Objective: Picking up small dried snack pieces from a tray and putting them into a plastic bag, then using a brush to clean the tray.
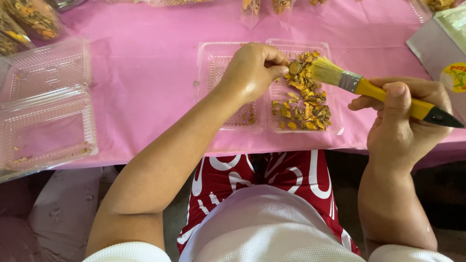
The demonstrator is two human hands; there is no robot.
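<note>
Head view: pink tablecloth (145, 63) bearing clear plastic trays (46, 104)

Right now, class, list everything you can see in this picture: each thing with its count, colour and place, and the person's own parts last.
Tablecloth: one, pink, covering the table.
Open clamshell tray: one, clear, two halves side by side, centre of the table.
Dried slices: a pile, yellow-orange, in the tray's right half.
Single slice: one, brownish-yellow, pinched in the left hand's fingertips.
Brush: one, yellow handle with black tip, metal band, pale bristles touching the slices.
Empty clamshell tray: one, clear, open, at the table's left edge.
Bags of slices: clear, yellow-orange contents, top left; count unclear.
Shorts: red with white pattern, below the table.
Shirt: white, bottom centre.
Left hand: over the tray, holding the single slice.
Right hand: right side, gripping the brush.
</note>
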